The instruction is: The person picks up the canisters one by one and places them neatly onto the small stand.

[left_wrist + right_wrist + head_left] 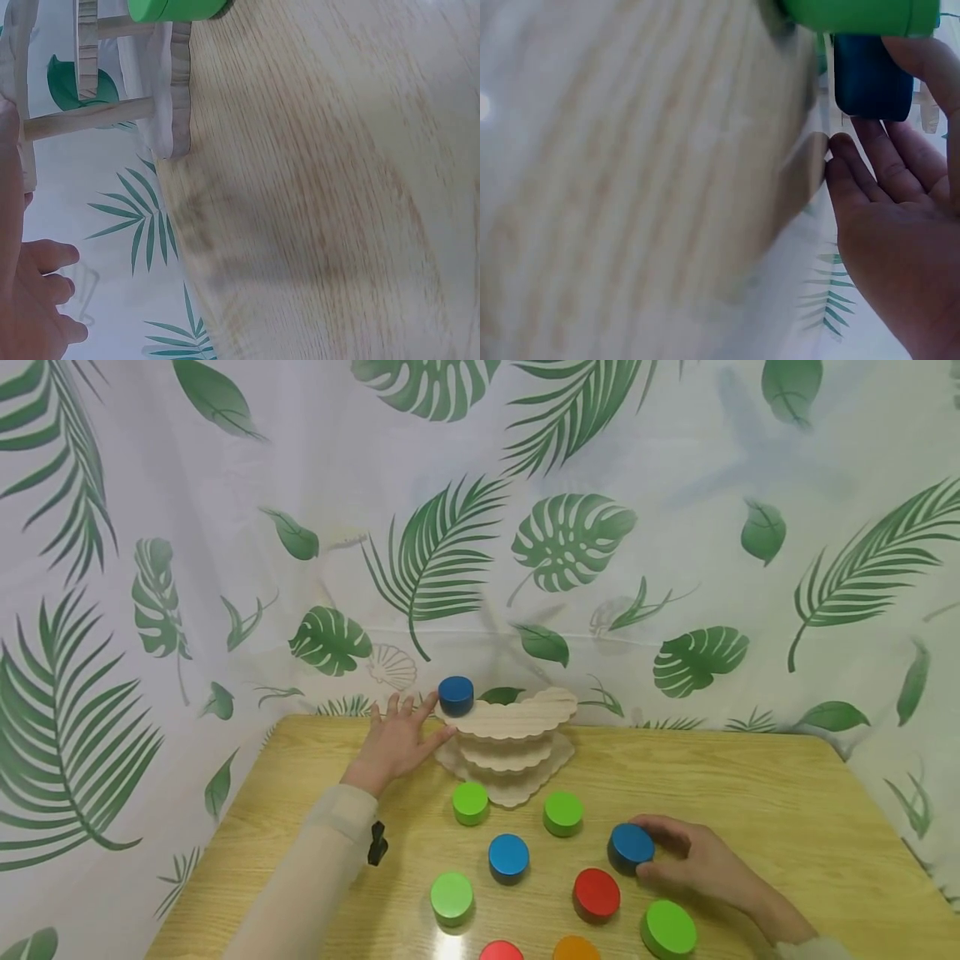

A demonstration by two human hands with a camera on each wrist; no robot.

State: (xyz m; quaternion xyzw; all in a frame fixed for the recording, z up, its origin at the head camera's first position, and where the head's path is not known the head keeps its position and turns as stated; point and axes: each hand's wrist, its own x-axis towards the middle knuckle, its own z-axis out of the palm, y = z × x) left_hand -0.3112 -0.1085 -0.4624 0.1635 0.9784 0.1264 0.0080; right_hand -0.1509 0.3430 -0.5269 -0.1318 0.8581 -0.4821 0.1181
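Note:
A wooden tiered stand (pixel 510 720) with scalloped shelves is at the back of the table. On the left end of its top shelf sits a blue cylinder (pixel 456 695). My left hand (pixel 396 742) touches that end with thumb and index finger, its other fingers (pixel 56 289) spread and extended. At the right, my right hand (pixel 697 860) holds another blue cylinder (pixel 630 847) between thumb and fingers; the right wrist view shows this blue cylinder (pixel 871 79) partly hidden behind a green one (pixel 862 15).
In front of the stand are green cylinders (pixel 470 803), a blue one (pixel 508 857), red ones (pixel 596 895) and an orange one (pixel 576 948), standing apart on the wooden table (pixel 780 793). A leaf-print curtain (pixel 570 452) hangs behind the table.

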